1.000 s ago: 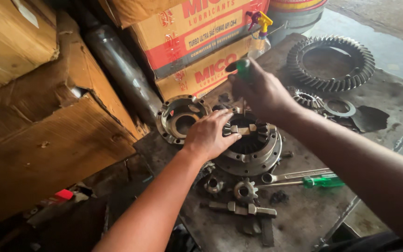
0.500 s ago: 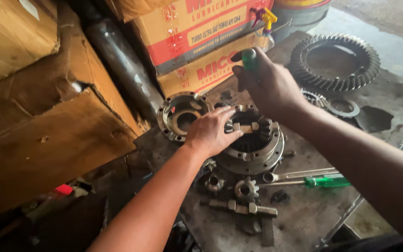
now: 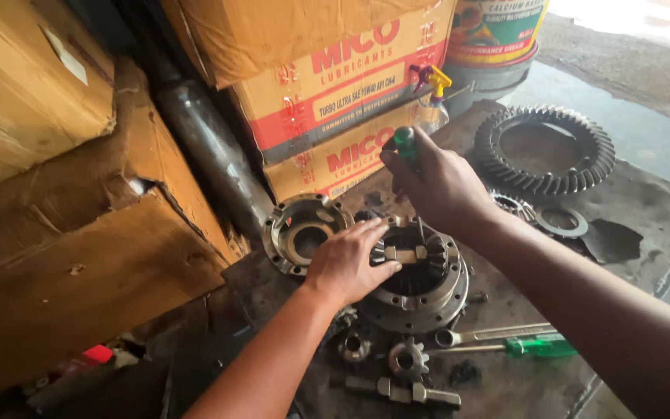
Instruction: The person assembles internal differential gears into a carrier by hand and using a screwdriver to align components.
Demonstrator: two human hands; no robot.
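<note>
Differential case (image 3: 420, 287): round, flanged, open side up, mid-bench. Contents: cross shaft (image 3: 405, 254) lying level, long axis left-to-right across the bowl, with small gears at its ends.

My left hand (image 3: 347, 260): flat, palm down on the case's left rim, fingers spread toward the shaft's left end; touching, not closed on anything. This hand is the nearer to the shaft.

My right hand (image 3: 440, 182): fist closed round a green-handled screwdriver (image 3: 405, 143), handle up, shank pointing down into the case's far side. The shaft lies below and just toward me from this grip. I cannot see the tip.

Second case half (image 3: 300, 229): just left of the first, also open side up; I cannot tell what is in it.

Ring gear (image 3: 544, 151): flat, toward the bench's far right corner.

Near edge of the bench: loose pinions (image 3: 407, 359), a spare shaft (image 3: 405, 392), a spanner (image 3: 490, 335), another green screwdriver (image 3: 533, 347).

Cartons (image 3: 335, 85): stacked along the bench's far edge, shut.
</note>
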